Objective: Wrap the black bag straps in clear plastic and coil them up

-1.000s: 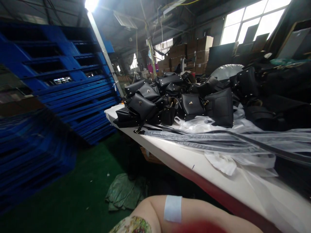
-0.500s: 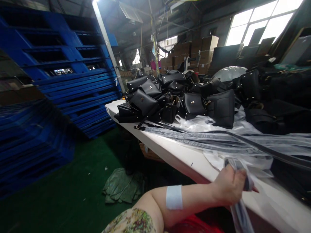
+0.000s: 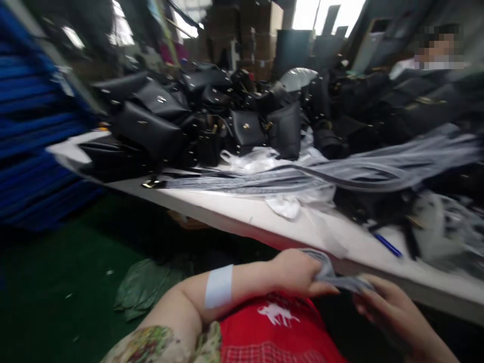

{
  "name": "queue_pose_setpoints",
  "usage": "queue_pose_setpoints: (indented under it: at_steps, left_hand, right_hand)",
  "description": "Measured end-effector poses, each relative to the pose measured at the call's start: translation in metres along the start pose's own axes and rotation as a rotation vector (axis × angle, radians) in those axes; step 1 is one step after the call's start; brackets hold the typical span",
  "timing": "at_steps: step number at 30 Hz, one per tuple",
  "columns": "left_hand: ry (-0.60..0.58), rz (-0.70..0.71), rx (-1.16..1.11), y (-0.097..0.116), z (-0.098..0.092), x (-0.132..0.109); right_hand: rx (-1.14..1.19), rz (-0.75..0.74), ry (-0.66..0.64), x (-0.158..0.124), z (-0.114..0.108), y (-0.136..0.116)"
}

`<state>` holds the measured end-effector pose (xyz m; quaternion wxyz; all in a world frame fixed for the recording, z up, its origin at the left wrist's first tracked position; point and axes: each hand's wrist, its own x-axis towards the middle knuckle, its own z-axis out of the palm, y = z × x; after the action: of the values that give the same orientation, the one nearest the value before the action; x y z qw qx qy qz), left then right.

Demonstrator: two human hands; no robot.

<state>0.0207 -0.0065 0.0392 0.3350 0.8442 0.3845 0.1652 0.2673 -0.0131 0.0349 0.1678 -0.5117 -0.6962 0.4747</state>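
My left hand (image 3: 297, 272) is closed around a strap (image 3: 327, 267) in clear plastic wrap, held in front of my red apron (image 3: 280, 333). The strap loops over the left fist and runs across to my right hand (image 3: 389, 302), whose blurred fingers pinch its other stretch. Both hands are off the near edge of the white table (image 3: 234, 212). Beyond them on the table lies a bundle of plastic-wrapped straps (image 3: 242, 181), with a gold buckle (image 3: 152, 183) at its left end. Black handbags (image 3: 151, 128) are piled behind the bundle.
A blue pen (image 3: 387, 244) and clear plastic bags (image 3: 446, 222) lie on the table at right. Blue pallets (image 3: 38, 136) stand at left. A green sack (image 3: 141, 287) rests on the floor. Another person (image 3: 438, 50) is at the far right; cartons (image 3: 242, 38) are stacked behind.
The view has swung right. My left hand has drawn the wrapped strap back from the table to my front, and my right hand has come into view holding it too.
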Motion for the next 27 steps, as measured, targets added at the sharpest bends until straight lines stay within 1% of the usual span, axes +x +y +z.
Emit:
queue_pose_setpoints:
  at_steps: [1,2,3,4,5,6,7,9,11,13,14,16,18,20,23,25,26,27]
  left_hand:
    - [-0.014,-0.064,-0.066,-0.003,-0.001,-0.001]
    - [-0.041,-0.137,-0.153,-0.008,-0.002,0.000]
    - [-0.104,-0.193,-0.279,-0.014,-0.001,0.001]
    - [-0.194,-0.242,-0.430,-0.020,0.000,0.002]
    - [-0.286,-0.276,-0.589,-0.025,0.001,0.004]
    - [-0.366,-0.303,-0.747,-0.028,0.003,0.005]
    - [-0.425,-0.327,-0.897,-0.030,0.004,0.005]
    - [-0.470,-0.377,-1.155,-0.029,0.004,0.006]
    - [-0.449,-0.436,-1.361,-0.026,0.002,0.010]
    - [-0.404,-0.472,-1.545,-0.021,-0.002,0.018]
    - [-0.363,-0.474,-1.630,-0.019,-0.004,0.024]
    - [-0.246,-0.447,-1.781,-0.015,-0.005,0.036]
    - [-0.109,-0.398,-1.872,-0.014,-0.005,0.048]
    - [-0.022,-0.360,-1.885,-0.016,-0.003,0.054]
    - [0.008,-0.334,-1.779,-0.023,-0.001,0.052]
    - [0.048,-0.323,-1.636,-0.032,0.000,0.045]
    - [0.085,-0.328,-1.540,-0.036,0.000,0.040]
    - [0.129,-0.341,-1.428,-0.040,0.001,0.036]
  right_hand:
    - [-0.076,-0.021,-0.057,-0.002,-0.001,-0.001]
    - [-0.191,-0.042,-0.034,-0.003,-0.002,-0.003]
    - [-0.312,-0.044,0.046,-0.002,-0.002,-0.005]
    - [-0.409,-0.046,0.133,-0.001,-0.001,-0.006]
    - [-0.459,-0.064,0.174,0.001,0.001,-0.007]
    - [-0.466,-0.084,0.179,0.003,0.004,-0.006]
    - [-0.433,-0.105,0.159,0.006,0.007,-0.005]
    - [-0.260,-0.125,0.076,0.011,0.017,0.001]
    - [0.013,-0.099,0.016,0.017,0.029,0.008]
    - [0.344,-0.022,-0.005,0.026,0.042,0.013]
    - [0.510,0.025,-0.011,0.031,0.049,0.013]
    - [0.788,0.104,-0.014,0.041,0.062,0.008]
    - [0.954,0.112,-0.004,0.050,0.072,0.000]
    - [1.003,0.068,0.044,0.056,0.079,-0.007]
    - [0.916,0.026,0.176,0.056,0.075,-0.009]
    - [0.737,0.009,0.226,0.050,0.063,-0.007]
    - [0.597,-0.005,0.210,0.045,0.054,-0.006]
    - [0.431,-0.023,0.153,0.040,0.045,-0.004]
